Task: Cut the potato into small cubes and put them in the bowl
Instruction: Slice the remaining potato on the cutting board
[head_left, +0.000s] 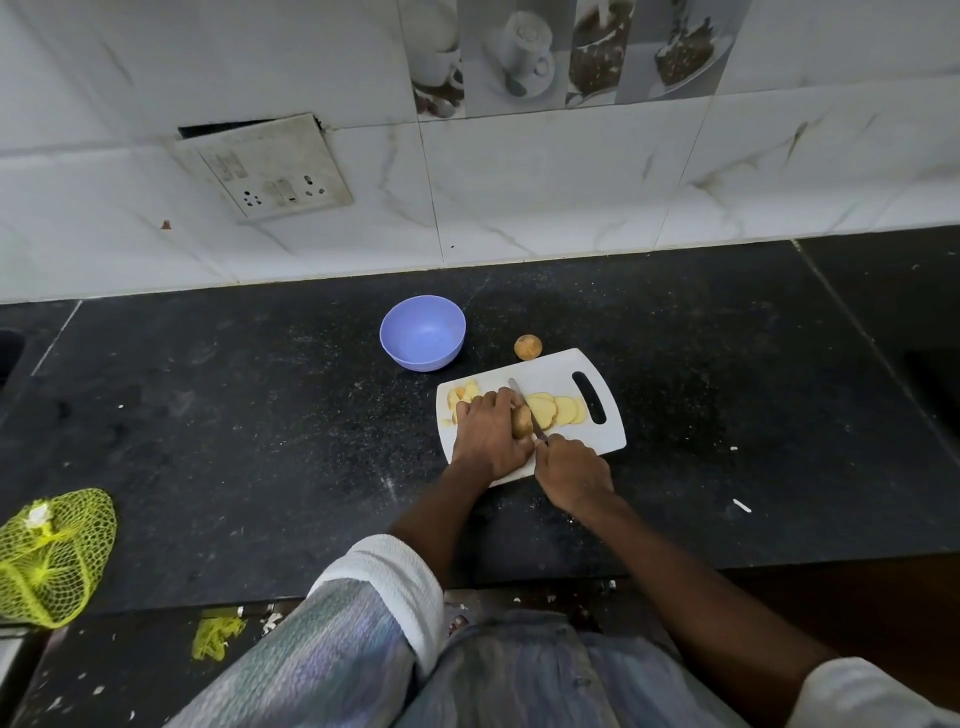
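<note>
Hands work side by side at the near edge of the board, which lies on the counter. The right hand has its fingers clamped round the handle of the knife; the blade runs away from the person, slightly leftward, across the board. The left hand has its fingers curled over the uncut end of the potato, holding it down; the potato lies just right of those fingers, touching the blade on its left face. Its long axis appears to run left to right, crosswise to the blade, so the next cut probably falls just beside the left fingertips, the point of risk. Slices lie overlapped right of the blade; more pieces lie beyond the left hand. No cubes are visible yet. Past the far edge of the board sits a second potato piece, and left of it the bowl, holding nothing, nearer the left hand. No brand, label or legible writing is visible.
</note>
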